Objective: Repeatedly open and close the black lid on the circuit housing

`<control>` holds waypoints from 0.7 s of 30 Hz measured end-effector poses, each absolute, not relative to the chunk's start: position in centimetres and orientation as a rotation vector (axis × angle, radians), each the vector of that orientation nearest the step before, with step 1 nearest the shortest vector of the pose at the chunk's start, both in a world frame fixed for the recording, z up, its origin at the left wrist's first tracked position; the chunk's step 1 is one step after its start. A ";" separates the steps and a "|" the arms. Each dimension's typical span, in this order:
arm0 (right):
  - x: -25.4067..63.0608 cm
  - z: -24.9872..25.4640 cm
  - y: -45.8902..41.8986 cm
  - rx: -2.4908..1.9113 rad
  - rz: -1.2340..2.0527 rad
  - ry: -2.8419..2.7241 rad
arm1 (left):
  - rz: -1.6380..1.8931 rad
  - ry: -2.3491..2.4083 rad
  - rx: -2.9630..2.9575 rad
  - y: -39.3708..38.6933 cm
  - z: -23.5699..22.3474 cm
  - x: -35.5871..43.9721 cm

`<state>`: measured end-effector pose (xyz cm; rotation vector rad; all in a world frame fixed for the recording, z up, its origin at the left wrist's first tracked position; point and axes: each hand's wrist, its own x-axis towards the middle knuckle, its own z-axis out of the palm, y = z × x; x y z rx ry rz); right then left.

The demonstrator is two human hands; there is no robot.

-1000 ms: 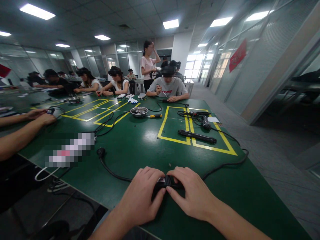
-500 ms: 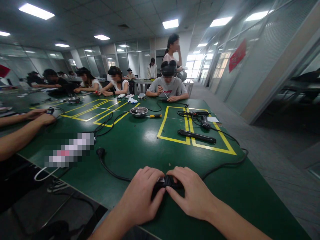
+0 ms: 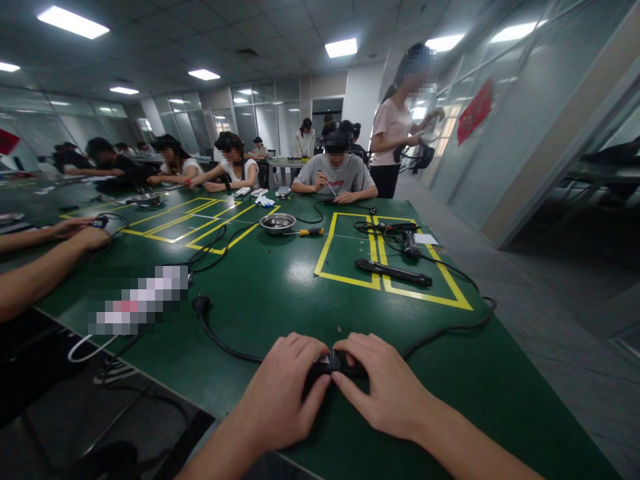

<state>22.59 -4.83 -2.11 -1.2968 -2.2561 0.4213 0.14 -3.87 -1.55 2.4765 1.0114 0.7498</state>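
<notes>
Standing person (image 3: 393,130) moved right; both hands (image 3: 385,390) grip black device (image 3: 335,362); metal bowl (image 3: 275,231) ahead, contents unclear.

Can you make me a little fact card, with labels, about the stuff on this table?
Left hand: holds the black device
Right hand: holds the device's other end
Plug: black, lying on the table, not in a socket
Bowl: shiny metal; contents too small to tell
Screwdriver: yellow-and-black handle, beside the bowl
Black rod: lying across yellow tape
Table: green
</notes>
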 end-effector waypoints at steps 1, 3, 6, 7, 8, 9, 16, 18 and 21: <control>22.6 -2.1 -4.8 -1.298 0.427 -2.257 | 0.747 1.012 2.478 -3.9 -1.6 0.2; 22.6 -2.1 -4.8 -1.303 0.427 -2.262 | 0.752 1.002 2.481 -4.1 -1.7 0.1; 22.7 -2.2 -4.8 -1.328 0.423 -2.226 | 0.837 1.021 2.430 -3.9 -1.9 -0.1; 22.7 -2.3 -4.8 -1.350 0.429 -2.202 | 0.895 1.078 2.389 -3.6 -2.0 -0.3; 22.7 -2.3 -4.9 -1.375 0.436 -2.180 | 0.950 1.163 2.341 -3.1 -1.9 -0.5; 22.7 -2.3 -4.9 -1.399 0.442 -2.167 | 0.987 1.266 2.293 -2.5 -1.7 -0.7; 22.6 -1.7 -5.2 -1.337 0.399 -2.308 | 0.655 1.559 2.283 1.7 -0.2 -1.9; 22.7 -1.6 -5.3 -1.314 0.407 -2.344 | 0.701 1.489 2.333 1.4 -0.7 -2.4; 22.7 -1.4 -5.4 -1.318 0.467 -2.369 | 0.895 1.386 2.402 -0.6 -1.8 -3.5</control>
